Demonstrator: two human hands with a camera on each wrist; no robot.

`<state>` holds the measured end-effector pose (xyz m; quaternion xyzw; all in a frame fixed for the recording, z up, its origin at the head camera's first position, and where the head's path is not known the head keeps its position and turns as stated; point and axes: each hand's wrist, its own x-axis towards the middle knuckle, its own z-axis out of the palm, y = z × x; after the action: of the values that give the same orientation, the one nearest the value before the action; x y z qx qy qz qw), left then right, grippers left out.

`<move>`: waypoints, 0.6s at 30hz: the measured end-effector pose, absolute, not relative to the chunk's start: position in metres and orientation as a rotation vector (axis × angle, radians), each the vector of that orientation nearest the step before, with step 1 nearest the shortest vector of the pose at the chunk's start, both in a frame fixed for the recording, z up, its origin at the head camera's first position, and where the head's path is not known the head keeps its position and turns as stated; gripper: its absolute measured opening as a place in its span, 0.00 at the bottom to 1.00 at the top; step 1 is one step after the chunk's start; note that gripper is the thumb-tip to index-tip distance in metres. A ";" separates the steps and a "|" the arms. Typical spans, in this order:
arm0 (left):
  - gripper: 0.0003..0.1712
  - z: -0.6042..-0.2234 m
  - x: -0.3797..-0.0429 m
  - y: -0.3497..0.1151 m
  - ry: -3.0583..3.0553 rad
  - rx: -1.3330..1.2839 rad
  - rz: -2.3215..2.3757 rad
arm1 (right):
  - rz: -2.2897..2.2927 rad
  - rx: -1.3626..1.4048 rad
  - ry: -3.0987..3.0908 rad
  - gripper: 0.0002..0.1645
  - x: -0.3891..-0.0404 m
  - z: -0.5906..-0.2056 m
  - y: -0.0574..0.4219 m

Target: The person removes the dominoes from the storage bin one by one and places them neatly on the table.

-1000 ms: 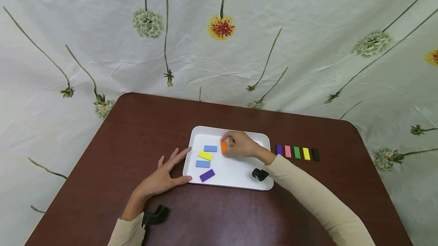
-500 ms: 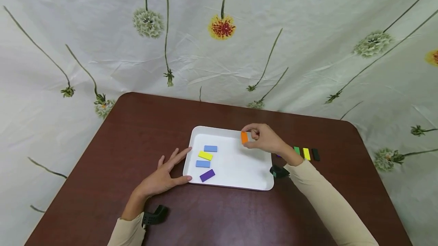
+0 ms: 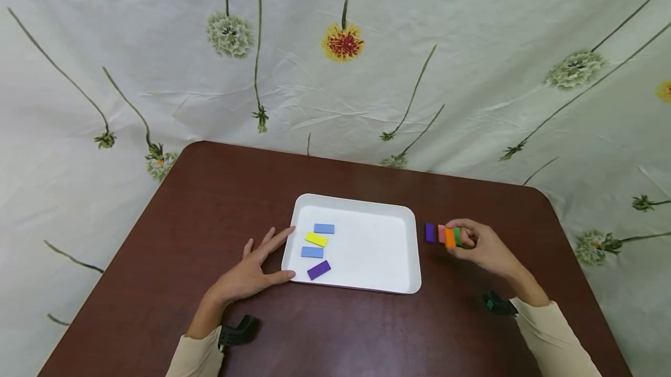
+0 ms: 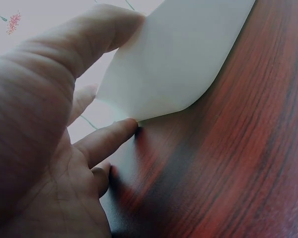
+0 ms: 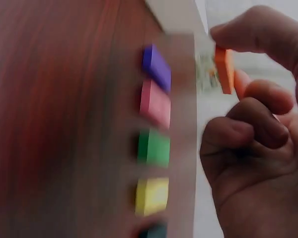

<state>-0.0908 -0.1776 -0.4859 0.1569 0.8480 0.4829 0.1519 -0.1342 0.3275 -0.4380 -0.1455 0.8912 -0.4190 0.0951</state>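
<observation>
My right hand pinches an orange rectangular block between thumb and forefinger, its other fingers curled in toward the palm. In the right wrist view the orange block appears raised above a row of blocks. That row includes a purple block, a pink block, a green block, a yellow block and a black block. At the left end of a white tray, my left hand rests with fairly straight, spread fingers touching the rim.
Inside the tray, toward its left, lie two blue blocks, a yellow block and a tilted purple block. The dark brown table ends at the back before a flowered cloth.
My right hand has lifted the orange block off the tray and carried it right, over the row of blocks. The left hand has stayed at the tray's edge.
</observation>
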 end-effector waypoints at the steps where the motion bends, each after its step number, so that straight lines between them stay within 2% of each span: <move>1: 0.51 -0.486 -0.090 -0.178 2.433 0.453 1.389 | -1.239 -0.406 2.642 0.25 -0.129 -0.439 0.335; 9: 0.50 -0.484 -0.091 -0.180 2.428 0.468 1.396 | -1.173 -0.288 2.706 0.25 -0.099 -0.446 0.381; 18: 0.51 -0.485 -0.090 -0.177 2.422 0.443 1.395 | -1.138 -0.266 2.682 0.25 -0.090 -0.461 0.407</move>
<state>-0.0898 -0.1773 -0.4850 0.1546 0.8455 0.4869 0.1554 -0.0901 0.4067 -0.4613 -0.0905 0.9114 -0.3867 0.1077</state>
